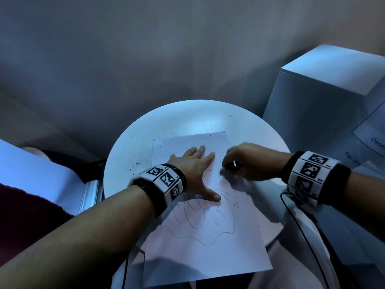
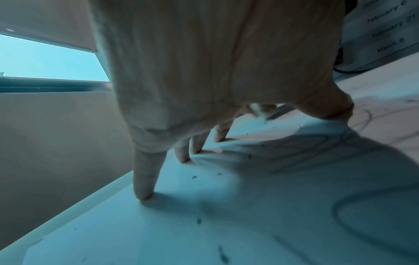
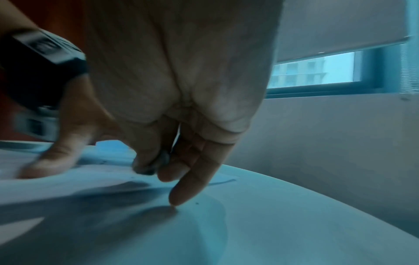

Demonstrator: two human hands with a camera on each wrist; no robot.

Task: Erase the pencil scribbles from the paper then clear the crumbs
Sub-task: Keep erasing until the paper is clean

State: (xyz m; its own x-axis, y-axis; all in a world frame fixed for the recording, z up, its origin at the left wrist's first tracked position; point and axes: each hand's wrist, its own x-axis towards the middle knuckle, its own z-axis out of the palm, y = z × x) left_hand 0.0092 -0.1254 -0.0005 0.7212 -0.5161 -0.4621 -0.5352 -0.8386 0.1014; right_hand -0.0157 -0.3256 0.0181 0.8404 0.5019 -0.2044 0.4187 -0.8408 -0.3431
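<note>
A white sheet of paper lies on a round white table. Looping pencil scribbles cover its middle and near half; the far half looks mostly blank. My left hand lies flat with fingers spread, pressing the paper down, its fingertips on the sheet. To its right, my right hand pinches a small dark-smudged eraser against the paper; in the right wrist view the eraser shows blurred between thumb and fingers. Dark eraser crumbs dot the table at the left, and crumbs lie on the paper.
A tall white box with a printed sheet stands close at the right. A black cable runs from my right wrist over the table's right edge. A window ledge lies at the left, a wall behind the table.
</note>
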